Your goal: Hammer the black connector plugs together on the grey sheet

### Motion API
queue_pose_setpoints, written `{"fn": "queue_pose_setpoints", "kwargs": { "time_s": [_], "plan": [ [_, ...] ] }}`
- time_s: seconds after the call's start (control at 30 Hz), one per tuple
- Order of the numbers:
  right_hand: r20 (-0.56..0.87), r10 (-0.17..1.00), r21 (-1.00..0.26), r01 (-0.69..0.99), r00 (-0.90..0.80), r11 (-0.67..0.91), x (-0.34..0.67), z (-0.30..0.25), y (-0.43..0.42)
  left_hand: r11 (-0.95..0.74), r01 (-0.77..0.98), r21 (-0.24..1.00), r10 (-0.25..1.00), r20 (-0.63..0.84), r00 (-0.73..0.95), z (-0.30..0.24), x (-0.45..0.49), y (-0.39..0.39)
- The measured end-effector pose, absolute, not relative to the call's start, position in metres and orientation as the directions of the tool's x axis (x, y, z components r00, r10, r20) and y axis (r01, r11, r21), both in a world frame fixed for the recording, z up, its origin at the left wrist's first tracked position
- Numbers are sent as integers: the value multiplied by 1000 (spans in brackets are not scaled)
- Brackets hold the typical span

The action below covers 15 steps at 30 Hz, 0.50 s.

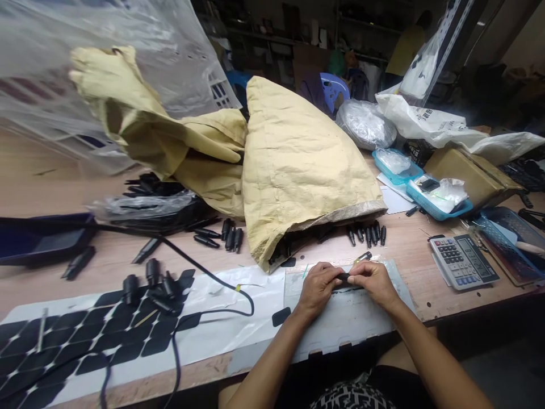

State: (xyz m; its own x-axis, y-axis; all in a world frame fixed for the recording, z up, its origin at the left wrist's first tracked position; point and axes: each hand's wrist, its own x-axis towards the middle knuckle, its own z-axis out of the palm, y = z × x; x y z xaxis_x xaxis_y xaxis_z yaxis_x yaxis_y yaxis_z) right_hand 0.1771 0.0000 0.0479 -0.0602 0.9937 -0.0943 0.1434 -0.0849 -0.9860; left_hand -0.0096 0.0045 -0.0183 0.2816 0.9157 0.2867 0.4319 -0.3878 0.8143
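Observation:
Over a grey board (357, 321) at the table's front edge, my left hand (318, 287) and my right hand (375, 282) come together. Between their fingertips is a small black cylindrical part (342, 276), pinched from both sides; the fingers cover most of it. Just beyond my right hand lies a short black piece with a pale label (363, 257). Behind the hands stands a large yellow paper sack (306, 170), its mouth toward me and black parts showing inside. Similar black cylinders (374, 233) lie by its right edge.
A calculator (463, 261) and blue baskets (440, 207) are on the right. To the left, a black cable (204, 264) crosses a sheet with dark square cells (114, 324), where black connectors (152, 272) stand. A dark blue tray (42, 238) sits far left.

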Motion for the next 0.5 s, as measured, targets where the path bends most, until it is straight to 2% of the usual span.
{"fn": "queue_pose_setpoints", "kwargs": {
  "time_s": [0.13, 0.37, 0.5],
  "plan": [
    [-240, 966, -970, -6, -96, -241, 175, 45, 4, -357, 427, 831, 929, 269, 253, -16, -9, 4],
    [-180, 982, -981, -62, -58, -183, 172, 51, 2, -352, 374, 858, 933, 289, 215, -14, -8, 5],
    [-302, 951, -934, -179, -62, -308, 174, 61, 1, -348, 367, 863, 934, 285, 214, -14, -9, 4]
  ]
}}
